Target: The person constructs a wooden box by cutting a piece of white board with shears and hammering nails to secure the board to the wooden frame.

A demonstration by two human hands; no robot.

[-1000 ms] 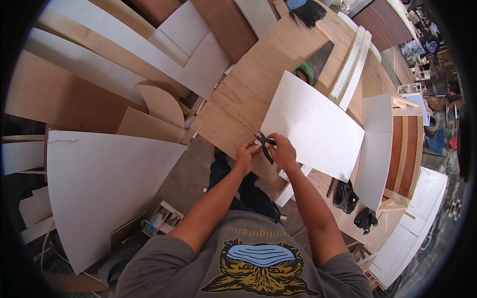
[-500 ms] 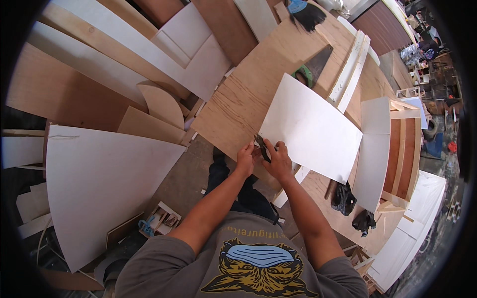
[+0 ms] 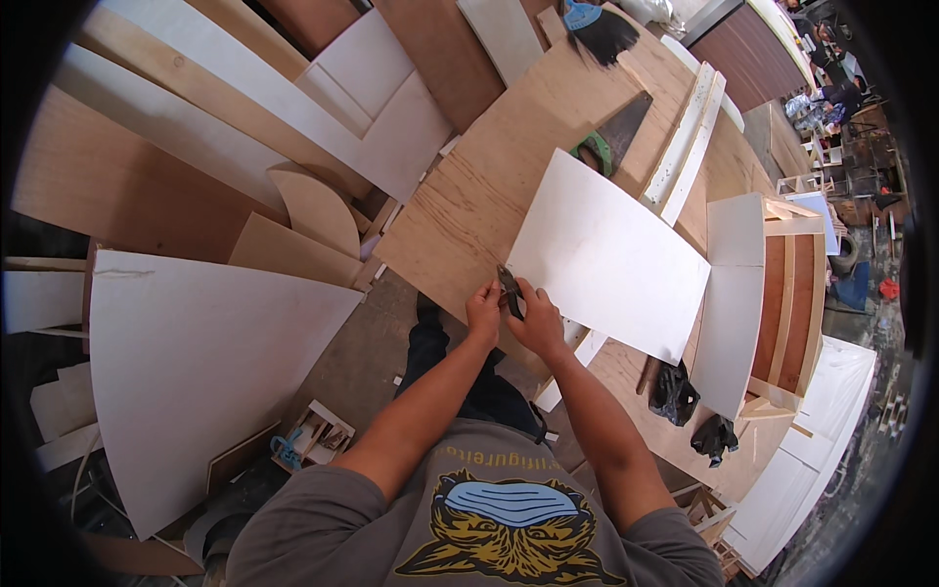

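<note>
From my remote seat, my right hand (image 3: 538, 323) wraps the dark metal pliers (image 3: 511, 292); their spread handles have drawn together, suggesting a squeeze. At nine o'clock, my left hand (image 3: 483, 313) bunches beside the nose, its pinch too hidden to tell. Toward two o'clock, a white flat panel (image 3: 616, 254) overlies the brown plywood bench (image 3: 460, 205).

the right hand (image 3: 537, 321) hides part of the pliers (image 3: 508, 283); whether the left hand (image 3: 483, 313) pinches anything is too small to tell.
</note>
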